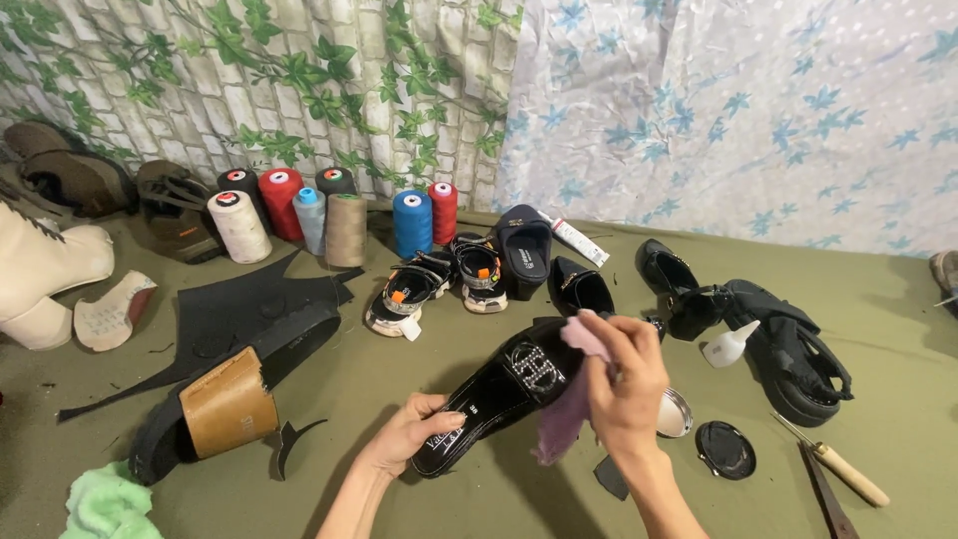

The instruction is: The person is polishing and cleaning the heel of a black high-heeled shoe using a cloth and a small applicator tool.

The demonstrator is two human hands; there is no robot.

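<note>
My left hand (404, 436) grips the heel end of a black slide sandal (491, 396) with a rhinestone buckle (535, 368) on its strap, holding it just above the olive cloth. My right hand (624, 384) is closed on a pale purple rag (571, 401) and presses it against the sandal's front strap. The rag hangs down beside the sole. An open round tin (675, 413) and its black lid (725, 450) lie just right of my right hand.
Several thread cones (329, 222) stand along the back. Other shoes (479, 269), black platform sandals (788, 344), a white squeeze bottle (728, 344), a wooden-handled awl (843, 469), black sheet scraps (244, 314), a brown roll (230, 404), a beige boot (40, 274) and a green cloth (105, 504) surround me.
</note>
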